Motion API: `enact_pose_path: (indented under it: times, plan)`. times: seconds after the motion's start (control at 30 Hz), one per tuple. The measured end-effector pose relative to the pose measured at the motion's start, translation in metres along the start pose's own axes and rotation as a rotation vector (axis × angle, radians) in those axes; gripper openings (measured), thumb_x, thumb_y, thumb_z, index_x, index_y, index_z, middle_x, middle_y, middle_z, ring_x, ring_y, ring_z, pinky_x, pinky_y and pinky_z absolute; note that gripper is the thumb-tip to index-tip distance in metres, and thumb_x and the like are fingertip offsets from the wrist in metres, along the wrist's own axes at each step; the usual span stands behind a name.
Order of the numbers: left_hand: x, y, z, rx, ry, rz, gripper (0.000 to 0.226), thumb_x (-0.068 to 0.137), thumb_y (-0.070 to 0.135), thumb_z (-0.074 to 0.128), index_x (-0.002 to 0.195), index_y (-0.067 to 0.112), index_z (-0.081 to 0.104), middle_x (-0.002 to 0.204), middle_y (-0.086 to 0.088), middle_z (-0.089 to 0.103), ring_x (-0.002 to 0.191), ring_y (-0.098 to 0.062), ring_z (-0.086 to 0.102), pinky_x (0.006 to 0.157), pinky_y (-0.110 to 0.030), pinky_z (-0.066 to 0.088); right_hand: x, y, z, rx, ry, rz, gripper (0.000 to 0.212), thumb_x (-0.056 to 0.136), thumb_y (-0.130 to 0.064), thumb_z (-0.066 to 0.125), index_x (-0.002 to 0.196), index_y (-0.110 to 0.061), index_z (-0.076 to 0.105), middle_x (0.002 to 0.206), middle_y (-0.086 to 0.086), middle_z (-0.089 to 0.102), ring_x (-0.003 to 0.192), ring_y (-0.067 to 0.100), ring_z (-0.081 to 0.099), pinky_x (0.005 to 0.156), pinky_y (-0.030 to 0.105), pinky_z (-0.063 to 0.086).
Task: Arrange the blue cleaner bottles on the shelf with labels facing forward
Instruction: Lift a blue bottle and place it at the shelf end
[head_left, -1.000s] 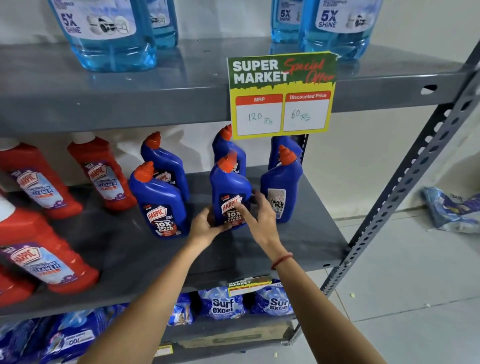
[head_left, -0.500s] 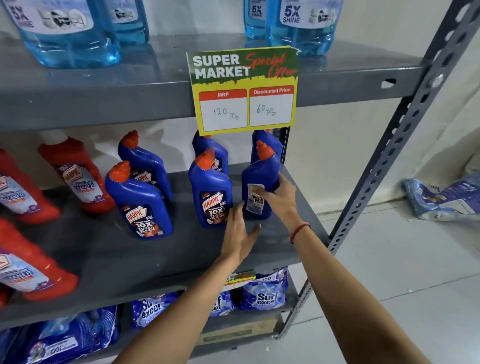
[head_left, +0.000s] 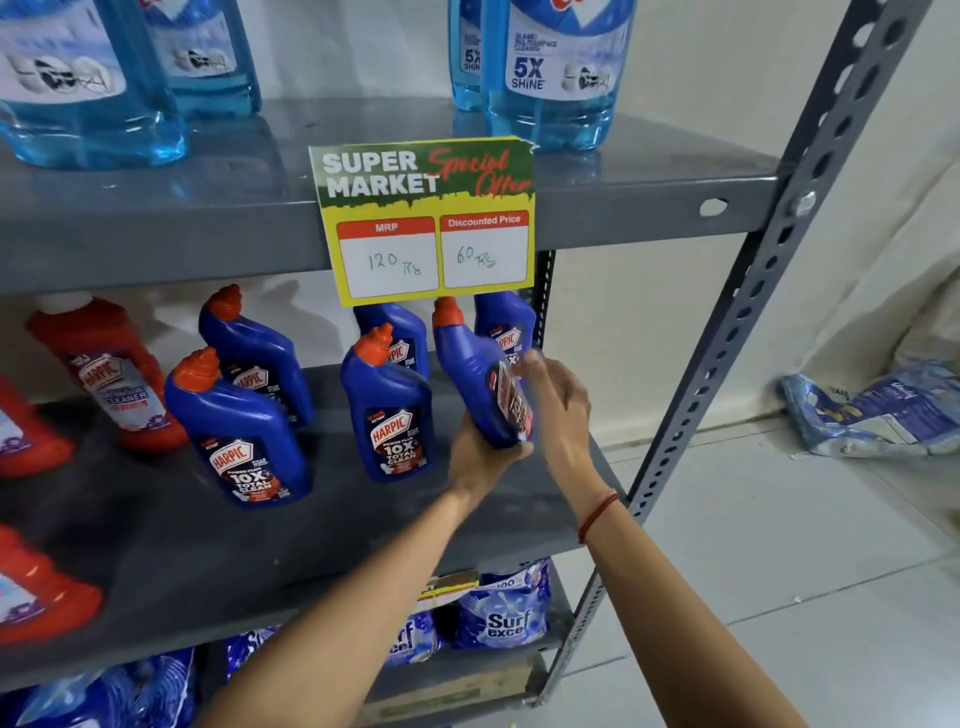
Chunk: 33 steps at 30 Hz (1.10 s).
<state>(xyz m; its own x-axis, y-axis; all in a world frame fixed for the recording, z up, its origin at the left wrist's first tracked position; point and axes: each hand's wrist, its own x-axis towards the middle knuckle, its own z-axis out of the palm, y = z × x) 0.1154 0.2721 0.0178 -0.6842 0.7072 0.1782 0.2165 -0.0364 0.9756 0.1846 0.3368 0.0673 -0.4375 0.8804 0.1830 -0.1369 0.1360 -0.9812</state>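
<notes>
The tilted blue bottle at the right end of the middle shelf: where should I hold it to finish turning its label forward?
Grip the tilted blue bottle low around its wide body, from the front. The left hand already cups the base there, and the right hand steadies its right side beside the label, which faces right. The slanted neck and orange cap offer a narrower, probably weaker hold for twisting.

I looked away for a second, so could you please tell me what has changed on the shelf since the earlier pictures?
The left hand let go of the middle front bottle and now holds the rightmost front bottle at its base, tilted and mid-turn, with the right hand on its label side. The other blue bottles stayed in place.
</notes>
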Motion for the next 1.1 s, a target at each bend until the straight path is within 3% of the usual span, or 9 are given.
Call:
enact_pose_path:
  times: [0.13,0.23,0.33,0.4,0.5,0.63,0.8,0.97,1.1]
  plan:
    - [0.011,-0.011,-0.014,0.039,-0.186,-0.098,0.059,0.057,-0.004,0.08,0.109,0.01,0.055,0.103,-0.005,0.064,0.096,-0.017,0.059,0.073,-0.008,0.048,0.027,0.018,-0.019,0.108,-0.118,0.212,0.037,0.098,-0.04,0.039,0.119,-0.015,0.057,0.119,0.004,0.059,0.098,-0.002,0.061,0.077,0.01,0.044]
    - [0.02,-0.013,-0.012,0.051,-0.343,-0.188,0.051,0.06,-0.011,0.074,0.097,0.021,0.059,0.095,0.003,0.066,0.091,-0.013,0.06,0.069,-0.01,0.049,0.033,0.032,-0.018,0.184,-0.176,0.349,0.041,0.1,-0.043,0.027,0.106,-0.019,0.061,0.108,0.003,0.062,0.083,0.003,0.066,0.064,0.01,0.05]
    - [0.031,-0.008,0.002,0.061,-0.336,-0.226,0.05,0.061,-0.017,0.068,0.09,0.022,0.059,0.093,-0.002,0.065,0.089,-0.015,0.059,0.076,-0.018,0.05,0.038,0.04,-0.013,0.322,-0.087,0.396,0.055,0.099,-0.047,0.022,0.118,-0.01,0.059,0.109,0.012,0.064,0.092,0.022,0.063,0.066,0.021,0.053]
    - [0.039,-0.006,0.008,0.054,-0.328,-0.202,0.053,0.06,-0.022,0.063,0.096,0.016,0.059,0.092,-0.002,0.064,0.086,-0.013,0.06,0.071,-0.014,0.052,0.043,0.041,-0.013,0.364,-0.035,0.387,0.061,0.098,-0.05,0.022,0.123,-0.007,0.058,0.11,0.012,0.065,0.09,0.018,0.065,0.066,0.02,0.054]
    - [0.048,-0.011,0.01,-0.024,-0.283,-0.201,0.074,0.059,-0.028,0.055,0.123,0.006,0.043,0.098,0.0,0.06,0.091,-0.01,0.057,0.065,-0.011,0.051,0.05,0.048,-0.014,0.339,-0.023,0.385,0.062,0.097,-0.052,0.022,0.122,-0.008,0.059,0.112,0.014,0.065,0.092,0.019,0.065,0.074,0.024,0.055]
    - [0.048,-0.028,0.007,-0.003,-0.151,-0.244,0.069,0.06,-0.025,0.058,0.121,0.003,0.043,0.108,-0.013,0.059,0.106,-0.029,0.054,0.081,-0.028,0.049,0.049,0.066,-0.013,0.223,-0.04,0.385,0.059,0.097,-0.053,0.027,0.128,-0.012,0.056,0.123,0.018,0.063,0.104,0.023,0.063,0.08,0.027,0.054]
    - [0.031,-0.042,0.003,0.213,-0.085,-0.198,0.047,0.072,0.003,0.072,0.114,0.008,0.052,0.113,-0.015,0.064,0.104,-0.022,0.058,0.091,-0.03,0.042,0.04,0.082,-0.021,0.064,-0.108,0.336,0.061,0.092,-0.062,0.027,0.129,-0.022,0.053,0.128,0.012,0.06,0.118,0.025,0.056,0.106,0.047,0.041]
    - [0.015,-0.04,0.012,0.339,-0.015,-0.091,0.046,0.081,0.006,0.065,0.122,0.004,0.047,0.121,-0.017,0.059,0.114,-0.026,0.053,0.092,-0.021,0.037,0.03,0.086,-0.029,-0.001,-0.104,0.293,0.051,0.096,-0.053,0.029,0.129,-0.022,0.053,0.13,0.012,0.058,0.118,0.021,0.054,0.105,0.04,0.041]
    - [0.008,-0.042,0.009,0.452,-0.026,-0.119,0.046,0.085,0.02,0.061,0.125,0.005,0.044,0.126,-0.019,0.056,0.122,-0.033,0.046,0.108,-0.044,0.031,0.017,0.085,-0.036,-0.006,-0.101,0.239,0.042,0.1,-0.039,0.031,0.123,-0.013,0.055,0.122,0.016,0.06,0.11,0.021,0.056,0.096,0.034,0.047]
